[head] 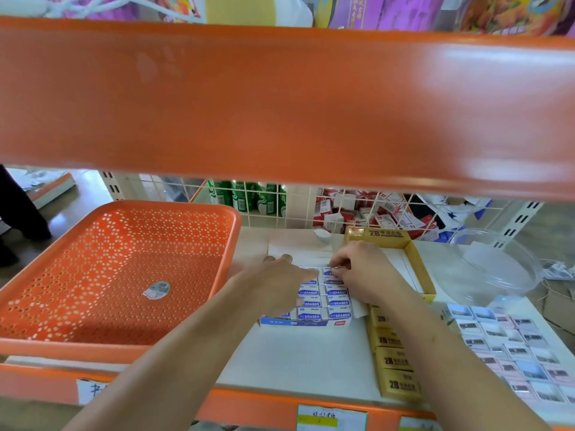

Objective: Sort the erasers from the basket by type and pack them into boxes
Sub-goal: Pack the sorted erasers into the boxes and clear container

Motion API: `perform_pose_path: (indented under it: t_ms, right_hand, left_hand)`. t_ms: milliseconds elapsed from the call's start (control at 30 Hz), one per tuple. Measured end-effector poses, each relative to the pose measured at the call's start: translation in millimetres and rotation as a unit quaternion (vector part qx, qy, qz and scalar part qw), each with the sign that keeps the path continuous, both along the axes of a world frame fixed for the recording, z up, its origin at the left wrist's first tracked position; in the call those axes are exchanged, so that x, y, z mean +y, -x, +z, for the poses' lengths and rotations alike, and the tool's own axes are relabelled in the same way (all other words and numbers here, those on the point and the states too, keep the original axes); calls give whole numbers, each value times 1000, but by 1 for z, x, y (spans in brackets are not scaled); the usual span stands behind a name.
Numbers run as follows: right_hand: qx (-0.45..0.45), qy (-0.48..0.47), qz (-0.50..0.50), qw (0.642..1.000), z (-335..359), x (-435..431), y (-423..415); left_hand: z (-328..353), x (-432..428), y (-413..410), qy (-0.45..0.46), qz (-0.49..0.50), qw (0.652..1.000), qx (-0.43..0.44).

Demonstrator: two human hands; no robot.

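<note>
An orange perforated basket (118, 265) lies tilted on the shelf at the left, with nothing inside but a sticker. A blue and white box (305, 322) in the middle is packed with rows of blue-label erasers (337, 303). My left hand (277, 284) lies flat over the box's left rows. My right hand (361, 269) pinches one blue-label eraser at the box's far end. A yellow box (418, 269) stands open behind my right hand. Yellow 2B erasers (393, 359) sit in a column to the right.
Pastel pink and blue erasers (513, 346) fill a tray at the right. A clear plastic lid (497, 265) lies at the back right. An orange shelf edge (280, 104) overhangs close above. A wire grid (295, 206) closes the back, with green cans behind it.
</note>
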State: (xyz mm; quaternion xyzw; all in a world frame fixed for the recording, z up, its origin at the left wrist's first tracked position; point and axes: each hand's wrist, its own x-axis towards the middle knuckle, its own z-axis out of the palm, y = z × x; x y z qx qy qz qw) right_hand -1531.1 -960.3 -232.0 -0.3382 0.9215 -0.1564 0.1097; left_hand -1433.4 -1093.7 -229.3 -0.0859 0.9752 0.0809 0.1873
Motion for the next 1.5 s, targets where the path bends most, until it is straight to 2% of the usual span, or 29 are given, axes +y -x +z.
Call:
perform_pose_path:
  t_ms: [200,367,567,667,800,1167,1333,1500]
  right_hand:
    - [-40,9,-39,998,0,12,-2]
    - [-90,34,-47,994,2,22,-14]
    - [-46,44,-80,995,5,14,-13]
    - [-29,10,-92,995,8,6,-7]
    - [-35,-57,-79,995,9,0,2]
    - [-62,-66,-19,996,9,-1,19]
    - [-82,-51,1,995,8,5,21]
    - [-85,-46,26,995,11,12,22]
  left_hand:
    - [-3,3,-4,-21,6,1000,-1]
    - [-9,6,-5,-21,10,999,32]
    - [-8,11,-5,1,16,999,37]
    - [-9,9,-5,-7,18,999,40]
    - [-11,8,-6,-18,22,999,46]
    - [-10,6,-1,-77,69,992,69]
    - [-7,5,0,-113,81,989,52]
    - [0,4,0,-87,71,994,17]
